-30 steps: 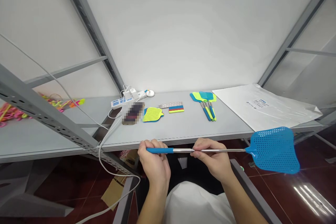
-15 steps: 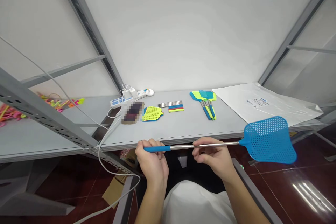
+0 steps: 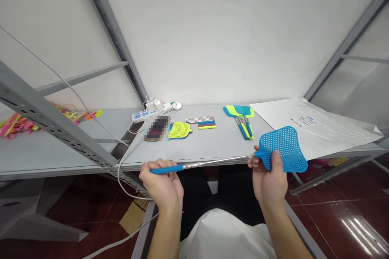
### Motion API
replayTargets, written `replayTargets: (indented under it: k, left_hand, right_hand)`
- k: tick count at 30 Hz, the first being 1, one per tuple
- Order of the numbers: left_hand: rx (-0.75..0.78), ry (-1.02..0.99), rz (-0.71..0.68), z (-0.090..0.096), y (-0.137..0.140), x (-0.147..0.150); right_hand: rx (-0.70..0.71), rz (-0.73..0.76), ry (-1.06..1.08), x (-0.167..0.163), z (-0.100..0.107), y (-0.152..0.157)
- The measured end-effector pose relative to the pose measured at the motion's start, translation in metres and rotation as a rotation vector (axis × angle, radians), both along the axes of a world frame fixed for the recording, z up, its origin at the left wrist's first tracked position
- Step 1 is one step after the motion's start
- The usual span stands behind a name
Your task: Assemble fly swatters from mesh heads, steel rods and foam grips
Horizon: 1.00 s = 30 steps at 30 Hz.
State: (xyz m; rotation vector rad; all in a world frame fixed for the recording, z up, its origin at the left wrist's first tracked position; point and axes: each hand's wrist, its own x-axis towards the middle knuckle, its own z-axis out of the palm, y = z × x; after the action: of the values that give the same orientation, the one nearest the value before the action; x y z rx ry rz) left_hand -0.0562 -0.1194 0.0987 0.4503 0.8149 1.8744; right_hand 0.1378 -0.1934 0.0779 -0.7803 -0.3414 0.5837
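A blue fly swatter [image 3: 284, 145] with a thin metal shaft stretches across in front of the shelf edge, held between both hands. My left hand [image 3: 165, 188] is wrapped round its blue grip. My right hand [image 3: 270, 182] pinches the lower left part of the perforated head, thumb on top and fingers underneath. On the shelf beyond lie a small pile of finished-looking swatters [image 3: 243, 121] in blue and green, loose swatter heads [image 3: 180, 130] with a yellow-green one on top, several metal rods [image 3: 194, 120] and coloured grips [image 3: 207, 124].
A white plastic bag [image 3: 322, 129] covers the shelf's right end. At the left are a power strip [image 3: 144, 115] with plugs, a blurred-out dark object [image 3: 157, 128] and a white cable [image 3: 120, 180] hanging over the edge. A metal upright [image 3: 60, 117] stands at left, with colourful pieces [image 3: 24, 125] behind.
My right hand has moved from the shaft onto the swatter's head. The head has come left and nearer, and my left hand has shifted left with the grip.
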Motion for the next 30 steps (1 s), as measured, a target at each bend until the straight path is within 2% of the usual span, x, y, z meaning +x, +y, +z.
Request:
replayTargets:
  k: [2,6,9,15,24,26,30]
  left_hand:
    - [-0.002,0.011,-0.007,0.0,-0.005,0.009]
    - [-0.028,0.018,-0.079,-0.005,-0.02,0.036]
    - [-0.038,0.0,-0.088,-0.008,-0.027,0.047]
    - [-0.025,-0.007,-0.056,-0.011,-0.023,0.047]
    - [-0.053,0.034,-0.051,-0.016,-0.002,0.053]
    - [-0.081,0.104,-0.164,-0.021,0.005,0.063]
    - [-0.144,0.356,-0.634,-0.041,0.015,0.094]
  right_hand:
    - [-0.023,-0.033,-0.072,-0.011,-0.006,0.002]
    - [-0.118,0.096,-0.158,-0.038,-0.017,0.006]
    - [-0.094,0.115,-0.12,-0.048,-0.019,0.008]
    - [-0.091,0.122,-0.071,-0.049,-0.018,0.013]
    - [-0.153,0.195,-0.053,-0.036,-0.032,0.035]
    - [-0.17,0.23,-0.1,-0.027,-0.031,0.042]
    - [-0.191,0.303,-0.299,-0.003,-0.029,0.056]
